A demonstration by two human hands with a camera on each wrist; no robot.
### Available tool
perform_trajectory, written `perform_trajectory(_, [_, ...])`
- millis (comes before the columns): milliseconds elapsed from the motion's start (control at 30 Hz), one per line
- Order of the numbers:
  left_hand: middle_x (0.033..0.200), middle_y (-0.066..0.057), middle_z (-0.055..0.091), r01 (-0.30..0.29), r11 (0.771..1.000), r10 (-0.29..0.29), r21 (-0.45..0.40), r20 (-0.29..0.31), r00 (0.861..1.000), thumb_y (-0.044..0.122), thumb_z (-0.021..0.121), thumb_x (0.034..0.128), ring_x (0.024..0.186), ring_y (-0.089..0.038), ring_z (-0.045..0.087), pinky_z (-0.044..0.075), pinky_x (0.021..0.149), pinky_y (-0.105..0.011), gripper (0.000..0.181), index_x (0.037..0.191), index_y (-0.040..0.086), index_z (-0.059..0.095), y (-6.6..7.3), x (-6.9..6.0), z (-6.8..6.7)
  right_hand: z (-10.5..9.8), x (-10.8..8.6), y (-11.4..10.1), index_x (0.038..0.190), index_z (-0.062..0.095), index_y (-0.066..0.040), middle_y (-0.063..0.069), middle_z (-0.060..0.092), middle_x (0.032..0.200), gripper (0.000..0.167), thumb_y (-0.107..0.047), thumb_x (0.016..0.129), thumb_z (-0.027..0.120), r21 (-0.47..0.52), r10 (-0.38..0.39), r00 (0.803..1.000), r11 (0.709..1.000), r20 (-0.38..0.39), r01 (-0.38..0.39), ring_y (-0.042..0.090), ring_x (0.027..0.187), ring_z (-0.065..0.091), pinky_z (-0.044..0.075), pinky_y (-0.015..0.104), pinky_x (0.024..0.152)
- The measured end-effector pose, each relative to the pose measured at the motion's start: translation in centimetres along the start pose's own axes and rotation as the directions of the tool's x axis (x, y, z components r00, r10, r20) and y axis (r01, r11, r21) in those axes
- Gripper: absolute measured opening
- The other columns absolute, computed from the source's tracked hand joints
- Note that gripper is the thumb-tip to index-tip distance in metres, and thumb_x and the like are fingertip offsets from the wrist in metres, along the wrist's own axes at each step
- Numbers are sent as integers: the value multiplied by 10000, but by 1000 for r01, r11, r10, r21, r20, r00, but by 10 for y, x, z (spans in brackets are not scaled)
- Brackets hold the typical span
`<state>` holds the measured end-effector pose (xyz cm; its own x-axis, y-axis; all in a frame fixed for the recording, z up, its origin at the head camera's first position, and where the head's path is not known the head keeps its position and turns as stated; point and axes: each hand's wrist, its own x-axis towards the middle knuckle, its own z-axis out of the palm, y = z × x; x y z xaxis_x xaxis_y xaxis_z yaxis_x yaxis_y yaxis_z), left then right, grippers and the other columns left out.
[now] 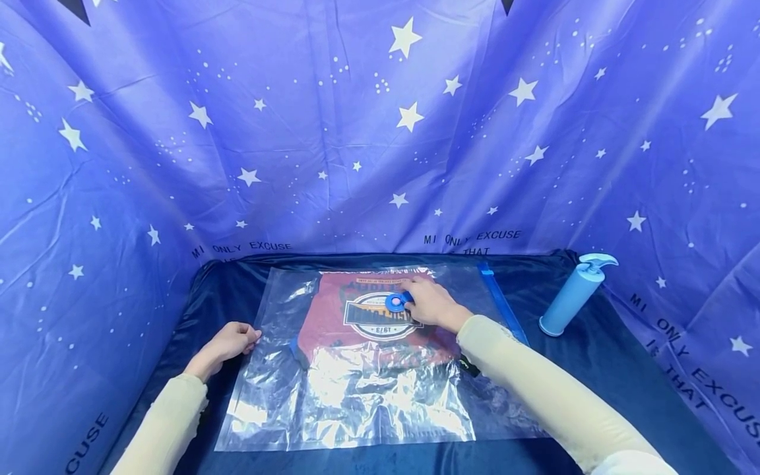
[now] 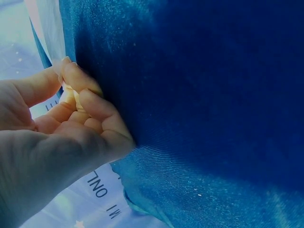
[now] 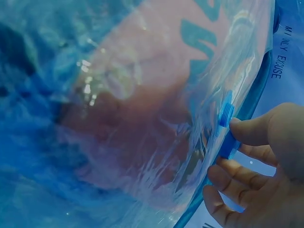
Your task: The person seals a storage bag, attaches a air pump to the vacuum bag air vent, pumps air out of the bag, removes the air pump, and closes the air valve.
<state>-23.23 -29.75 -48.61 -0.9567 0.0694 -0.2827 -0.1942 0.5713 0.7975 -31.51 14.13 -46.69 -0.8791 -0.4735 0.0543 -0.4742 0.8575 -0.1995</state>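
A clear plastic vacuum storage bag [image 1: 279, 389] lies flat on the dark blue cloth, with a folded red garment [image 1: 323, 323] inside it. The garment bears a round printed badge, seen upside down. On top of the bag sits a round blue valve [image 1: 394, 303]. My right hand [image 1: 432, 302] pinches the valve's blue ridged part [image 3: 226, 115] between thumb and fingers in the right wrist view. At the bag's left edge, my left hand [image 1: 230, 340] pinches the plastic between thumb and forefinger; its other fingers [image 2: 102, 107] are curled in the left wrist view.
A light blue hand pump [image 1: 572, 298] stands on the cloth to the right of the bag. Along the bag's right side runs a blue zip strip [image 1: 501, 303]. A purple star-printed curtain [image 1: 332, 132] encloses the back and both sides of the dark blue cloth [image 1: 623, 389].
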Motion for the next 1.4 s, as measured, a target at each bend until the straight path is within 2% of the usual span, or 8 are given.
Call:
perform_trajectory(333, [750, -8, 481, -3, 1000, 3, 9, 1, 1000, 134, 527, 1106, 721, -186, 475, 385, 717, -335, 401, 710, 99, 474, 0, 3, -2, -8, -7, 7, 1308, 686, -84, 128, 652, 1202, 353, -138, 966, 751, -1, -4, 1000, 1000, -13, 4, 317, 1045, 657, 566, 527, 854])
perform_trajectory(467, [767, -9, 492, -2, 1000, 2, 20, -6, 1000, 142, 531, 1106, 735, -188, 485, 395, 726, -342, 401, 711, 103, 475, -1, 4, -2, -10, -11, 13, 1284, 681, -73, 145, 653, 1224, 336, -132, 961, 750, -10, -4, 1000, 1000, -15, 4, 342, 1060, 665, 566, 535, 843])
perform_trajectory(633, [757, -15, 493, -3, 1000, 3, 21, -8, 1000, 142, 530, 1106, 732, -195, 489, 399, 743, -350, 403, 711, 98, 469, -1, 3, -2, -9, -17, 19, 1245, 700, -118, 149, 655, 1264, 268, -142, 981, 733, 10, 22, 1000, 1000, -4, -22, 370, 1114, 658, 556, 560, 863])
perform_trajectory(867, [747, -14, 493, 1, 1000, -1, 16, -10, 1000, 135, 529, 1105, 728, -192, 491, 403, 743, -346, 396, 715, 94, 477, -1, 2, -1, -10, -27, 25, 1352, 667, -90, 195, 629, 1331, 377, -136, 983, 732, 31, 66, 998, 997, 2, -67, 390, 1185, 636, 538, 579, 933])
perform_trajectory(1067, [753, -14, 497, 7, 1000, -7, 19, -13, 1000, 125, 529, 1104, 732, -189, 495, 411, 735, -340, 397, 711, 94, 483, -3, 1, 2, -11, -34, 28, 1377, 659, -98, 165, 639, 1258, 388, -161, 1001, 731, 35, 87, 996, 996, 11, -87, 340, 1071, 654, 561, 539, 844])
perform_trajectory(1167, [760, -15, 504, 2, 1000, -2, 22, -18, 1000, 126, 533, 1102, 738, -190, 501, 416, 740, -342, 392, 714, 87, 494, -2, 1, 2, -12, -37, 30, 1374, 660, -88, 178, 639, 1251, 389, -157, 997, 732, 35, 86, 996, 996, -1, -86, 355, 1066, 655, 558, 551, 845])
perform_trajectory(1267, [759, -17, 505, -3, 1000, 4, 18, -20, 1000, 123, 535, 1100, 736, -190, 501, 416, 738, -341, 389, 715, 82, 501, -2, 2, 2, -13, -40, 32, 1362, 655, -57, 206, 639, 1250, 398, -152, 985, 738, 16, 82, 996, 997, -20, -82, 396, 1127, 646, 545, 581, 900])
perform_trajectory(1400, [760, -17, 503, -4, 1000, 4, 17, -16, 1000, 119, 535, 1099, 731, -189, 496, 411, 732, -338, 395, 707, 88, 491, -1, 2, 2, -15, -45, 36, 1378, 638, -37, 201, 636, 1211, 423, -150, 983, 738, 15, 86, 996, 996, -24, -86, 393, 1110, 647, 545, 577, 902])
